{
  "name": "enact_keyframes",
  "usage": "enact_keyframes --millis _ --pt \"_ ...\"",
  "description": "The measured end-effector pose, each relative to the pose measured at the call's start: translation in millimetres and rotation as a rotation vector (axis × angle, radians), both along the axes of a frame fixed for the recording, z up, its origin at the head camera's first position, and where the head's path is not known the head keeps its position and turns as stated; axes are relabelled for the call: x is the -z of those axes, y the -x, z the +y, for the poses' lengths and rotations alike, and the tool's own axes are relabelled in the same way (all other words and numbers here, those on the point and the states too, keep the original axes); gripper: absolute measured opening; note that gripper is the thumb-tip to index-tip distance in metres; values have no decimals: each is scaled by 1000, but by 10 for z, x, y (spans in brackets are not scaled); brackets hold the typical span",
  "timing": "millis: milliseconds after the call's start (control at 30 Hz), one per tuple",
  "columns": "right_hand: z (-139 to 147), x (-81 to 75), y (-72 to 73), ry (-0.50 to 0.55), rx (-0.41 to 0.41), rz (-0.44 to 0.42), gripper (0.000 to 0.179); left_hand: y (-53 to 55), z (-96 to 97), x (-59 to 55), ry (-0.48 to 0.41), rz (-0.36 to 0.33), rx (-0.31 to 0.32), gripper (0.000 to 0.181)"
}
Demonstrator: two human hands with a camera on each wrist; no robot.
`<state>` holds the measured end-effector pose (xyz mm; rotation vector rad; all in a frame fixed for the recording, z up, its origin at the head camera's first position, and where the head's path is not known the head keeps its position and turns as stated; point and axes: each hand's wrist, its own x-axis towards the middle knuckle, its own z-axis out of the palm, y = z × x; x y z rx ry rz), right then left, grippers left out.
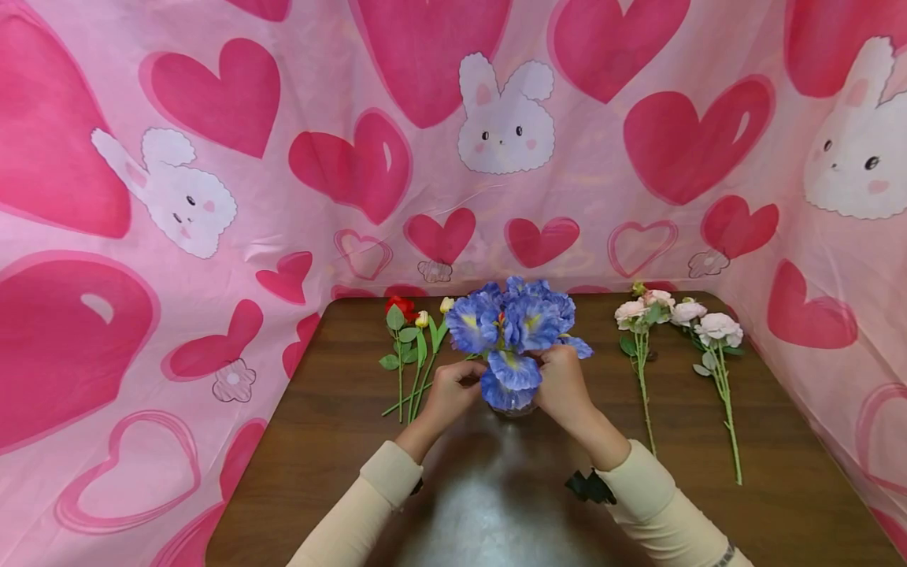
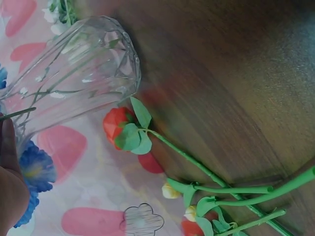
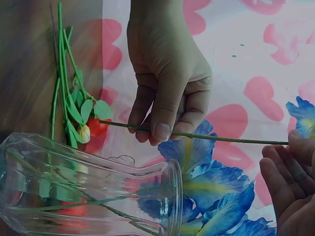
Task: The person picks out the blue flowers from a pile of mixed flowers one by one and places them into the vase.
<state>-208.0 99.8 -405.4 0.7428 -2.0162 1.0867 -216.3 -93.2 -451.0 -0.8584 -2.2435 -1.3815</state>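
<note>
A clear faceted glass vase stands on the table with several blue irises in it, their stems crossing inside the glass. Beside its mouth, one more iris is held sideways, its green stem stretched between both hands. My left hand pinches that stem near its cut end with thumb and fingers. Closer to the bloom, my right hand pinches the same stem. In the head view, the blossoms partly cover the left hand and right hand and most of the vase.
Left of the vase lie a red rose and yellow tulips with green stems. On the right are pale pink flowers on long stems. A pink heart-and-rabbit cloth surrounds the brown wooden table.
</note>
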Motion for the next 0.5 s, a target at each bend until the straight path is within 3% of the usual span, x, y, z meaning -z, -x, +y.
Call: enact_keyframes --millis 200,500 --pt "-30 -69 -26 97 -5 -172 9 223 -26 330 -19 64 2 27" --pt "-14 -86 -15 123 0 -238 23 218 -18 334 -9 21 29 23"
